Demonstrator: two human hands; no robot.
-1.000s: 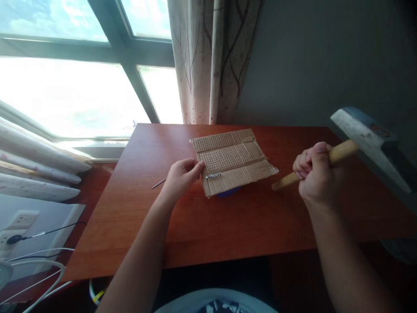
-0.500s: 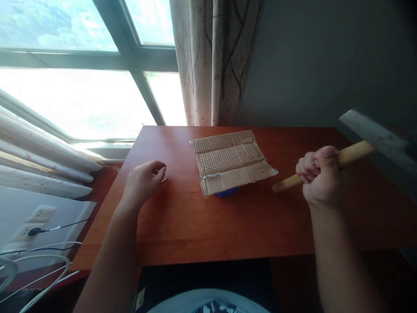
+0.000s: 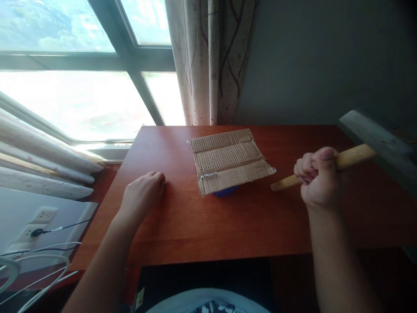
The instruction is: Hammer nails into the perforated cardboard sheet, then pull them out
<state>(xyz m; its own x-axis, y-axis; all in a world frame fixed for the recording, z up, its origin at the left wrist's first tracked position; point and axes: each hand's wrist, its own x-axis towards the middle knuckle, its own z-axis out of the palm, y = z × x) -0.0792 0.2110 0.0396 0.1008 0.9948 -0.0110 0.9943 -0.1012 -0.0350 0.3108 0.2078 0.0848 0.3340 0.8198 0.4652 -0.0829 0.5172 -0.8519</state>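
Note:
My right hand [image 3: 317,182] is closed round the wooden handle of a hammer [image 3: 353,156], held above the right side of the red-brown table [image 3: 228,226]; its grey metal head [image 3: 381,141] points right. My left hand [image 3: 143,193] rests on the table left of centre, fingers curled over a thin nail [image 3: 166,181] whose tip shows at the fingertips. A flat piece of perforated cardboard [image 3: 228,161] lies in the middle, with a short row of nails [image 3: 209,175] driven in near its left edge. It sits on something blue [image 3: 224,191].
A window [image 3: 74,95] and a patterned curtain [image 3: 211,61] stand behind the table, with a grey wall to the right. At lower left are a wall socket [image 3: 39,217] with a plug and several white cables [image 3: 39,265].
My left hand left the cardboard's edge, moved left to the loose nail on the table and closed over it. The hammer hand stayed almost still.

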